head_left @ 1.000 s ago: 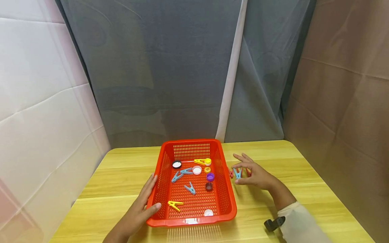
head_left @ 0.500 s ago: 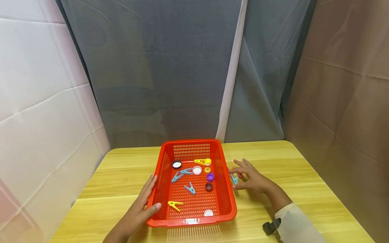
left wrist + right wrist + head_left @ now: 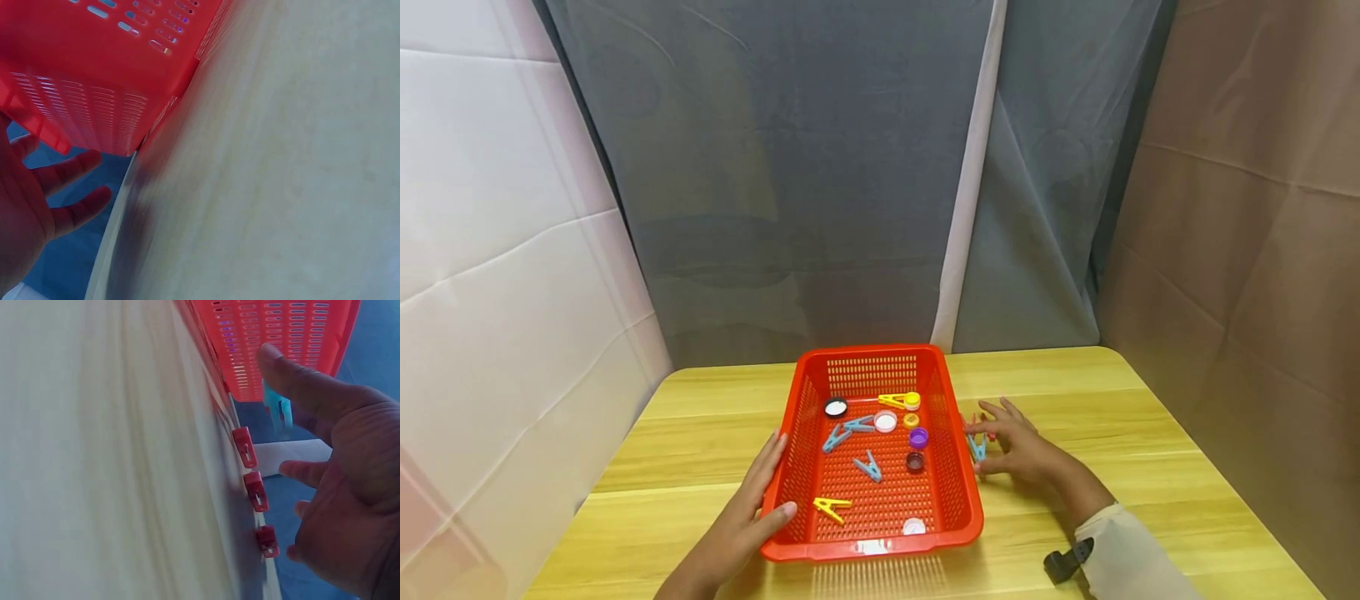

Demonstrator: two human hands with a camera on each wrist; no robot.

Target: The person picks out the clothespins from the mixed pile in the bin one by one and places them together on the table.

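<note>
My left hand (image 3: 748, 517) rests against the left side of a red plastic basket (image 3: 872, 550), its thumb over the rim and its fingers stretched along the outside. Just outside the basket's right wall, my right hand (image 3: 1018, 446) pinches a light blue clothespin (image 3: 977, 447) between thumb and fingers. In the right wrist view that blue clothespin (image 3: 279, 411) hangs below the thumb, in front of the basket wall. Three red clothespins stand in a row on the table near this hand, one of them (image 3: 245, 447) closest to the basket.
Inside the basket lie blue clothespins (image 3: 868, 467), yellow clothespins (image 3: 831, 508) and several bottle caps, among them a purple cap (image 3: 918, 437) and a black-rimmed one (image 3: 836, 407). The wooden table (image 3: 1060, 383) ends at a grey curtain (image 3: 820, 208).
My right hand has shifted left towards the basket with the blue clothespin between its fingers, away from the red clothespins. My left hand and the basket have stayed in place.
</note>
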